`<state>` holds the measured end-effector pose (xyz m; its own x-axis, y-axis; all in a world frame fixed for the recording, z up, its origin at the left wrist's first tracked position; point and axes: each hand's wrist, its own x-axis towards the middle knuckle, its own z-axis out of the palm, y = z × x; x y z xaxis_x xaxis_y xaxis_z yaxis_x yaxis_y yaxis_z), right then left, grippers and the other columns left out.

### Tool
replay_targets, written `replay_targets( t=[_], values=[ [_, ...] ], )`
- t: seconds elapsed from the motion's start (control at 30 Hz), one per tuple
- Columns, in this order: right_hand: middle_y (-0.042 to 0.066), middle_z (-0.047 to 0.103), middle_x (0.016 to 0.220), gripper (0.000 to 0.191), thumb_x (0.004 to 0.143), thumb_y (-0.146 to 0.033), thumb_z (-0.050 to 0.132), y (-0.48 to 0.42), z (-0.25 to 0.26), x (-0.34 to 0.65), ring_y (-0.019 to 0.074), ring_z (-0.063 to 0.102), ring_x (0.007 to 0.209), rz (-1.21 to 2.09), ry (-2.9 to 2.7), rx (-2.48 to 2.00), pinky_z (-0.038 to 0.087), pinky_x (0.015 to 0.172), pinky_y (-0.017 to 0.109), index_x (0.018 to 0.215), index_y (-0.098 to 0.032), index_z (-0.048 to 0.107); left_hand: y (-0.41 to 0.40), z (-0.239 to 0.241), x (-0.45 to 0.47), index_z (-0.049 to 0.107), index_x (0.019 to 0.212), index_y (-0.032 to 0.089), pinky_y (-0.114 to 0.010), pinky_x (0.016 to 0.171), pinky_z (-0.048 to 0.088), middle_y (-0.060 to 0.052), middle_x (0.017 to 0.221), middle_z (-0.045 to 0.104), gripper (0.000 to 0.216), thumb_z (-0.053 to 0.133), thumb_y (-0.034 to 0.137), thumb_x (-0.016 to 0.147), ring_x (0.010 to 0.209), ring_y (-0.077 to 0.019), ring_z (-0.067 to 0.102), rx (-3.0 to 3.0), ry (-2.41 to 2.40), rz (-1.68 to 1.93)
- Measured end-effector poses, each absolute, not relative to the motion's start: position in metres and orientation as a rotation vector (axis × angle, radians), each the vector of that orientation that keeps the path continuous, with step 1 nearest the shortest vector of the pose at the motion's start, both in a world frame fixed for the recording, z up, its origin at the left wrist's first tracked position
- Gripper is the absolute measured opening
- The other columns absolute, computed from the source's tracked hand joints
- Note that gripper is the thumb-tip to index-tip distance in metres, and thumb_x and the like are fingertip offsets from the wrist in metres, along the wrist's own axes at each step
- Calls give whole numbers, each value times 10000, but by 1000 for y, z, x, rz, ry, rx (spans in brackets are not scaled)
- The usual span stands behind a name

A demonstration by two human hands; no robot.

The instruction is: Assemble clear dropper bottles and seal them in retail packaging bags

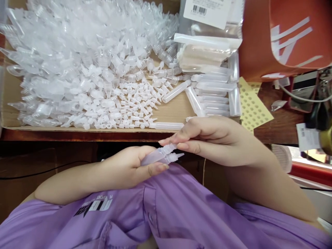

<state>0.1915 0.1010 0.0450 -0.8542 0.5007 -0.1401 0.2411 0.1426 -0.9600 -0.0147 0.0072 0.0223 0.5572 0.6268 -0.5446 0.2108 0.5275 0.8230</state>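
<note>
My left hand (140,166) is closed around two small translucent plastic dropper bottles (153,157), their tops pointing right. The lower bottle carries a pointed nozzle tip (178,156). At the neck of the upper one, my right hand (207,138) pinches with thumb and fingertips; the small part between them is mostly hidden. Both hands are just in front of a cardboard tray (166,116). Small white nozzle caps (135,107) lie in the tray near its front edge, with a large pile of clear plastic dropper tops (77,45) behind and to the left.
Empty-looking clear tubes (212,86) lie in rows at the tray's right, beneath a plastic packet (207,55). Yellow sticker sheets (252,103) and an orange-red container (293,38) sit further right. A white cable (301,98) crosses there.
</note>
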Motion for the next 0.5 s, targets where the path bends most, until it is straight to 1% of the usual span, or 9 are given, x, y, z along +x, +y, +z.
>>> replay_targets(
  t=[0.07,0.13,0.27,0.5],
  values=[
    [18,751,845,90,892,-251,625,96,44,192,109,700,740,1832,-2042,-848,548,664,201,831,-193,657,6,23,-13,637,961,154,-271,781,480,-28,919,692,325,547,462,906,857,-185,631,1050,1059,303],
    [16,725,799,110,881,-261,642,91,45,192,112,679,718,1786,-1998,-929,536,653,212,808,-180,656,4,23,-12,639,964,162,-270,765,476,-28,913,699,321,534,461,912,844,-183,633,1110,1111,308],
    [9,703,756,115,869,-235,656,84,50,193,100,647,693,1604,-2170,-993,499,650,205,779,-166,677,2,24,-10,609,876,178,-242,689,447,-6,830,666,286,493,431,939,743,-147,596,1288,1109,292],
    [7,704,740,151,886,-190,613,79,50,193,78,634,670,1599,-2252,-967,477,645,184,745,-152,653,-1,20,-7,561,783,181,-237,641,407,12,722,574,321,470,442,945,666,-132,530,1370,1126,254]
  ],
)
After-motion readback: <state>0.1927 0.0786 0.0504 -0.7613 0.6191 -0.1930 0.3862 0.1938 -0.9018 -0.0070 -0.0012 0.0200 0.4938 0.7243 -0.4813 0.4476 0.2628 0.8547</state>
